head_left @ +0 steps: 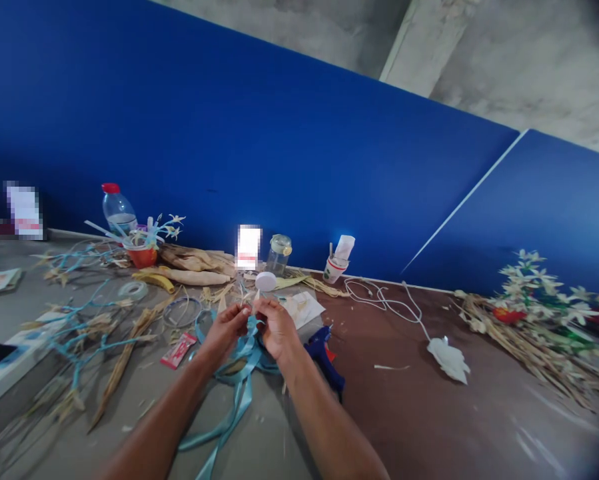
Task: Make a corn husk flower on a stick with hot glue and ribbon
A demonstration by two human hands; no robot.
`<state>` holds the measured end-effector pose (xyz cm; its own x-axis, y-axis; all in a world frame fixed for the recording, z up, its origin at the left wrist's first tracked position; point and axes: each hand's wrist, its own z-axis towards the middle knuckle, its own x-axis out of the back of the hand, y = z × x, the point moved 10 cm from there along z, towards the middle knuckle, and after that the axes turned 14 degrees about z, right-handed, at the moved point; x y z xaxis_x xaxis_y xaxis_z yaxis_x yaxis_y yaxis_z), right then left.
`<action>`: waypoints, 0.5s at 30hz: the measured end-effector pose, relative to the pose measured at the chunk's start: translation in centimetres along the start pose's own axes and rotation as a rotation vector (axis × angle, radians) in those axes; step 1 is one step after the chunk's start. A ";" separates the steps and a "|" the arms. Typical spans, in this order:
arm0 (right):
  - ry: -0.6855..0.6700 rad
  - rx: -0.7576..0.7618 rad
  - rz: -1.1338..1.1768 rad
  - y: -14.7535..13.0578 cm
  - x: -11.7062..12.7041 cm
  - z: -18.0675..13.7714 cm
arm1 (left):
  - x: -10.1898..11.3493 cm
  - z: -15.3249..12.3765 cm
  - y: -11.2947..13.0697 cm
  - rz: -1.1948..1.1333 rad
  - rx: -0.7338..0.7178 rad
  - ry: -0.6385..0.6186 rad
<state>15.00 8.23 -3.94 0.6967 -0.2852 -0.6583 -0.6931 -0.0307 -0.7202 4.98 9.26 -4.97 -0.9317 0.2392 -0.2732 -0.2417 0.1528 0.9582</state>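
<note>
Room is offered over the brown table (pixel 404 420); beside the right hand (pixel 278 327), passage is blocked by a glue gun (pixel 325 360), leftward by blue stems (pixel 77 364).

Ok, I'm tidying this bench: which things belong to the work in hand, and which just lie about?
Likely for the work:
blue ribbon at left hand and right hand
glue gun nearby
light-blue stems

Seemingly lying about:
red-capped bottle
clear container
red packet

No word or number is readable from where I stand: the pale marks on the red packet (pixel 178 351) blur, those on the white cup (pixel 335 270) are too small, and the label (pixel 122 221) on the red-capped bottle (pixel 118 204) shows me nothing legible.
</note>
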 end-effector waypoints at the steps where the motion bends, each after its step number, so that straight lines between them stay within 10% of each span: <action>1: 0.010 -0.008 0.035 0.4 0.1 -0.3 | -0.2 -0.1 0.0 0.007 -0.003 -0.013; 15: 0.014 0.181 -0.043 -0.9 1.2 -0.6 | 0.4 0.2 0.1 0.229 -0.093 0.032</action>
<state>16.38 7.33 -3.98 0.7212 -0.3009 -0.6239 -0.6172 0.1298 -0.7761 4.67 9.53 -4.99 -0.9729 0.2263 -0.0469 -0.0461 0.0090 0.9989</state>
